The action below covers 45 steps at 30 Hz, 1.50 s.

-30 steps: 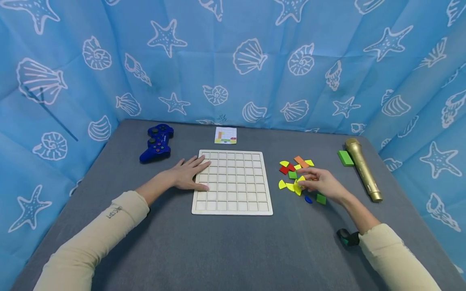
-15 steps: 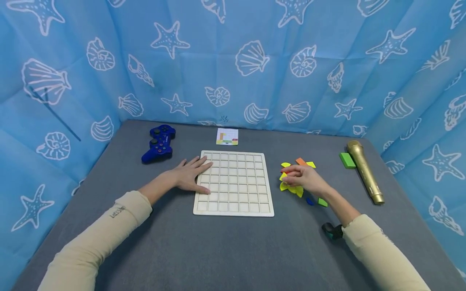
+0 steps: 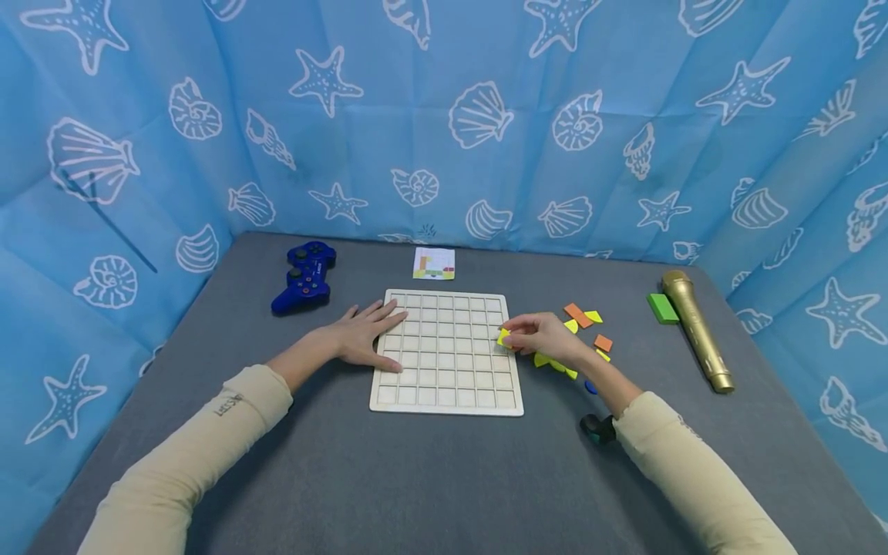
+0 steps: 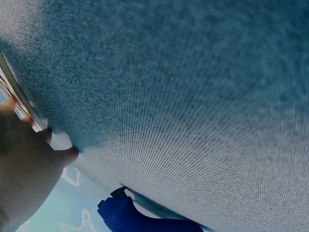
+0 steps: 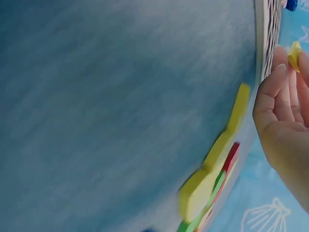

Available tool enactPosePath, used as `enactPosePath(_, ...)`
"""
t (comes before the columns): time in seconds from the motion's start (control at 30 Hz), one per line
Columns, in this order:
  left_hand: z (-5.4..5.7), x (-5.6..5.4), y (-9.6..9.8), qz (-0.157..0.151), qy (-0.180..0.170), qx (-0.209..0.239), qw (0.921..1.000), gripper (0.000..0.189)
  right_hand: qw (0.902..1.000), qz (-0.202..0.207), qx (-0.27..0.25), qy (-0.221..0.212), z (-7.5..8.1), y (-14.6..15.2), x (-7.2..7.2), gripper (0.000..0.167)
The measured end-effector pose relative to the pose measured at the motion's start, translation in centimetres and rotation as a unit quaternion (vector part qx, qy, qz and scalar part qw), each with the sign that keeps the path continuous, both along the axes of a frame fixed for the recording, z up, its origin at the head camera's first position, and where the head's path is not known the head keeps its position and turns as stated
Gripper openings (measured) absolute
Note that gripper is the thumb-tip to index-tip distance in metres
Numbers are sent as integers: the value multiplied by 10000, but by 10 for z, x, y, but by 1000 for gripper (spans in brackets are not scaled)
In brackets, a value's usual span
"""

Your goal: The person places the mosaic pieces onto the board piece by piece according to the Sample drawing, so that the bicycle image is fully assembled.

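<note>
A white gridded board [image 3: 451, 378] lies on the grey table in the head view. My left hand [image 3: 357, 339] rests on its left edge with the fingers spread; the left wrist view catches that hand [image 4: 31, 164] at the board's rim. Over the board's right edge, my right hand [image 3: 548, 339] pinches a small yellow piece [image 3: 503, 337] between thumb and fingers. The right wrist view shows the same yellow piece [image 5: 294, 57] at the fingertips. Partly behind the right hand is a loose group of coloured pieces, including an orange piece [image 3: 578, 315] and a blue piece [image 3: 590, 387].
A blue game controller [image 3: 305, 277] lies left of the board, and a printed pattern card [image 3: 434, 264] lies behind it. At the far right are a gold microphone [image 3: 696, 331] and a green block [image 3: 663, 308]. A patterned blue curtain [image 3: 444, 154] encloses the back and sides.
My right hand has moved left from the loose pieces to the board's right edge, carrying the yellow piece. An orange piece shows right of the others. My left hand has stayed on the board.
</note>
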State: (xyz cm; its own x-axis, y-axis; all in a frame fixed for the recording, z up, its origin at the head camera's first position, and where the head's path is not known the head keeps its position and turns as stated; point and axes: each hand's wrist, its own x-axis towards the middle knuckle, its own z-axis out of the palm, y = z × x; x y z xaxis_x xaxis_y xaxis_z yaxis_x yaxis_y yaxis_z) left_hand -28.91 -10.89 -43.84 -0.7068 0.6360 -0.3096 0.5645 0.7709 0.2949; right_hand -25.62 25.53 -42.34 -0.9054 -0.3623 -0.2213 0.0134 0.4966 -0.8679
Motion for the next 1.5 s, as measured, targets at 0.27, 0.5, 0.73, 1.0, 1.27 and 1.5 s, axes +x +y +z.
enactPosePath(0.27, -3, 0, -2, -34, -36, 69, 10000, 105, 9994, 45, -255, -224, 1, -29, -10, 36)
enactPosePath(0.5, -5, -1, -5, -67, -22, 39, 10000, 105, 9994, 97, -92, -335, -2, -52, -20, 31)
enactPosePath(0.73, -4, -2, -6, -43, 79, 11, 10000, 107, 9995, -70, -29, -319, 3, -78, -27, 29)
enactPosePath(1.0, -4, -3, -4, 4, 57, -22, 10000, 107, 9995, 43, -26, -315, 7, -100, -31, 27)
enactPosePath(1.27, -2, -2, -2, 82, -37, -139, 9999, 106, 9995, 87, 100, -280, 10, -112, -34, 21)
enactPosePath(1.5, -1, -3, -2, 78, -48, -125, 9999, 106, 9987, -76, 475, -152, 2, -123, -39, 20)
